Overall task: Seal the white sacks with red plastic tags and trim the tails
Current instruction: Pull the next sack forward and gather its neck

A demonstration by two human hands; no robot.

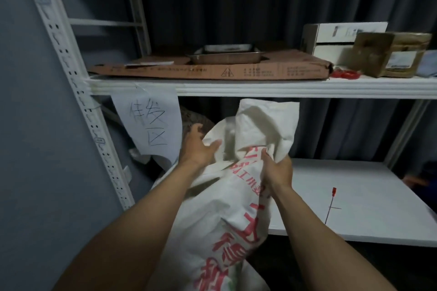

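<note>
A white woven sack point(227, 215) with red printed characters leans on the lower shelf, its loose open top standing up under the upper shelf. My left hand point(197, 149) presses flat against the left side of the sack's neck, fingers spread. My right hand point(276, 168) is closed around bunched fabric on the right side of the neck. A red plastic tag point(330, 204) with a long thin tail lies on the white lower shelf point(354, 196), to the right of my right arm. More red tags point(345, 74) lie in a small heap on the upper shelf.
The upper shelf point(236, 86) carries flattened cardboard point(212, 69), a metal tray point(224, 54) and boxes point(390, 54) at the right. A handwritten paper sign point(149, 123) hangs from its edge. A white perforated upright point(78, 92) stands at left; dark curtains hang behind.
</note>
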